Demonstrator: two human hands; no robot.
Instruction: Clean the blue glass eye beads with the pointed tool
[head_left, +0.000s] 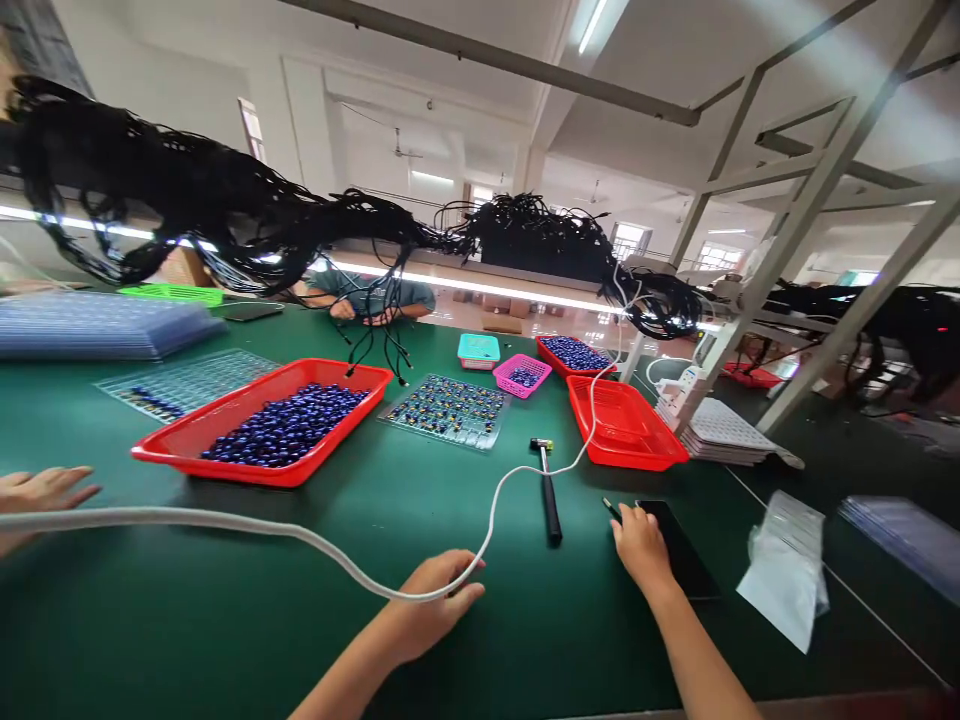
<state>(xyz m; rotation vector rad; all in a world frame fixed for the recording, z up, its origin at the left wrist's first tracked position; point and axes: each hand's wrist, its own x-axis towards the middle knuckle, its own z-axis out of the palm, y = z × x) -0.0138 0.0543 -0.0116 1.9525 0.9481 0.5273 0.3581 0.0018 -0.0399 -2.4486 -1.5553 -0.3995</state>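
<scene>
My left hand (435,600) rests on the green table (225,620), fingers curled loosely around a white cable (300,535) that runs across the table and up to the right. My right hand (637,545) lies on the near corner of a black phone (686,560), fingers bent over a thin dark plug at its edge. A small black hammer (550,495) lies between the two hands, a little further away.
A red tray (187,440) of dark blue beads sits left; an empty red tray (626,425) sits right. A clear blister tray (446,410), pink and teal baskets, and black cable bundles (225,215) hang overhead. Another person's hand (37,490) is at left. Plastic bags (787,570) lie right.
</scene>
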